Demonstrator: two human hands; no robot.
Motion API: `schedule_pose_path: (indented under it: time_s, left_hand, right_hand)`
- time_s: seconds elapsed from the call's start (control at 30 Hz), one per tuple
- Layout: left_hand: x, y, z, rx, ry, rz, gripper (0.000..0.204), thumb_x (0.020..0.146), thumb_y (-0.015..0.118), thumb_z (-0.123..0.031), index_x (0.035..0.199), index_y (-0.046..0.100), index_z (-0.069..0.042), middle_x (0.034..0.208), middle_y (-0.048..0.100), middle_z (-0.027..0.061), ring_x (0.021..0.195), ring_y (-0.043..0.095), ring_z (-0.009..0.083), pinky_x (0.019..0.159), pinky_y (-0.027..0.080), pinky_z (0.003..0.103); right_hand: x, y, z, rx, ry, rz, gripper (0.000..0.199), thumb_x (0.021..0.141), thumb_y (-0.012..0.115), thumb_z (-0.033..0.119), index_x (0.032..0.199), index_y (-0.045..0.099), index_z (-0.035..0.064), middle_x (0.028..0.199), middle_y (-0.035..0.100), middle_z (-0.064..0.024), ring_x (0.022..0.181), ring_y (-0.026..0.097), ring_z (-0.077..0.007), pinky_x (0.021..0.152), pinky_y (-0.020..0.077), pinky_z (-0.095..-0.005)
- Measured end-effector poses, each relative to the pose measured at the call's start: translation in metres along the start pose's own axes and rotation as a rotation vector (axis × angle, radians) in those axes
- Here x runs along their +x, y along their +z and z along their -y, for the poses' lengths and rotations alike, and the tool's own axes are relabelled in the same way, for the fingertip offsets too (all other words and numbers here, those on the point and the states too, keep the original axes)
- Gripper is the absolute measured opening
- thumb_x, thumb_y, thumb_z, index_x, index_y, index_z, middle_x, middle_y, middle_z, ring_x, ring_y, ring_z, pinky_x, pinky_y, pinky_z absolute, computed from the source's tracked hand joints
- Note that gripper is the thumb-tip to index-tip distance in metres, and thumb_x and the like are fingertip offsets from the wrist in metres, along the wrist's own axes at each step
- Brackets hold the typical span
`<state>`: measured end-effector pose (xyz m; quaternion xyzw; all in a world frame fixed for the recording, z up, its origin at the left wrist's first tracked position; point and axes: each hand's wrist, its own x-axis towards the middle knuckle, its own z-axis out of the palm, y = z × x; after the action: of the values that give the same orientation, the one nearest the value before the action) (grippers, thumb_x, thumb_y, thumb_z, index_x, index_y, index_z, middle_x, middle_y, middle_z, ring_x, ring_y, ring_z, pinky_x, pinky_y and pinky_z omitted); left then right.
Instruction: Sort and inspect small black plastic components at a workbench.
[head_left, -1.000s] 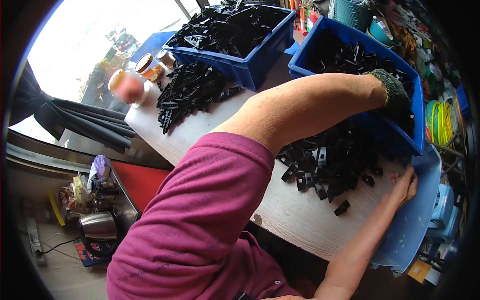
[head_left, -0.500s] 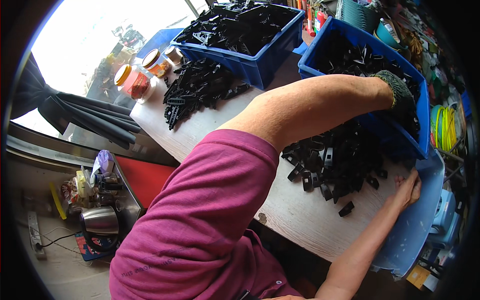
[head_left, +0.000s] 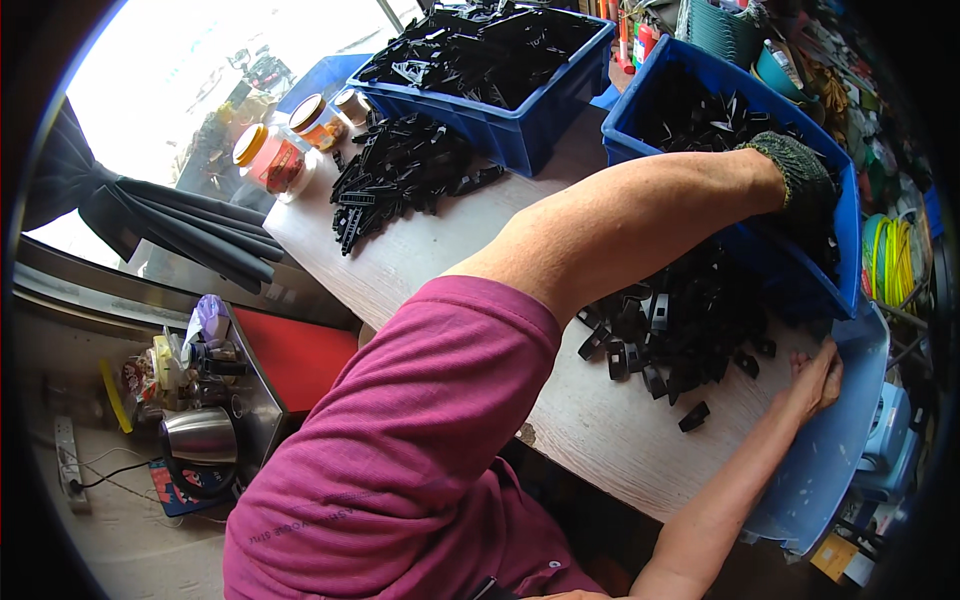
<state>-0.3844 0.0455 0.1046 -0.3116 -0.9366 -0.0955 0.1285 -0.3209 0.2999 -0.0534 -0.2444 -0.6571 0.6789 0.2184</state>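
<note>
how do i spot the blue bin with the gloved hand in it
Start at the far side of the pale table. Its right-hand blue bin is the one, with the gloved left hand inside. Its black parts lie below the far rim, while the left-hand blue bin is heaped high.

blue crates (head_left: 790, 275) — smooth plastic | black parts (head_left: 700, 325) — glossy plastic | glove (head_left: 795, 170): rough knit | tabletop (head_left: 610, 430): wood grain | kettle (head_left: 202, 437): shiny metal
</note>
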Motion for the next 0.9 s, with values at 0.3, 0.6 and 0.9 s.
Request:
schedule_pose_path:
  time_s: [0.3,0.6,0.9]
  left_hand:
    - [0.006,0.003,0.025,-0.106,-0.046,-0.128,0.044,0.078,0.071,-0.040,0.116,0.072,-0.018,0.110,0.072,0.0118,0.101,0.069,0.0324,0.087,0.054,0.042]
    - [-0.036,-0.029,0.023,-0.216,-0.003,-0.335,0.040,0.077,0.077,-0.029,0.111,0.069,-0.010,0.099,0.071,0.0130,0.087,0.070,0.0295,0.076,0.057,0.040]
    - [-0.085,-0.049,-0.039,-0.428,0.024,-0.563,0.026,0.084,0.073,-0.019,0.105,0.064,-0.006,0.083,0.067,0.0138,0.076,0.067,0.0312,0.069,0.054,0.038]
  right_hand:
    - [-0.002,0.001,0.003,-0.006,-0.023,0.030,0.038,0.085,0.075,0.033,0.110,0.067,0.0062,0.089,0.058,-0.0070,0.072,0.054,-0.0168,0.071,0.0571,-0.0341]
    - [-0.028,0.015,0.019,0.028,0.015,0.051,0.031,0.087,0.073,0.029,0.104,0.063,0.0048,0.080,0.058,-0.0049,0.062,0.054,-0.0147,0.060,0.0533,-0.0304]
    - [-0.031,0.009,0.029,-0.039,0.017,-0.001,0.026,0.088,0.071,0.028,0.097,0.064,0.0041,0.075,0.057,-0.0031,0.059,0.053,-0.0107,0.055,0.0519,-0.0262]
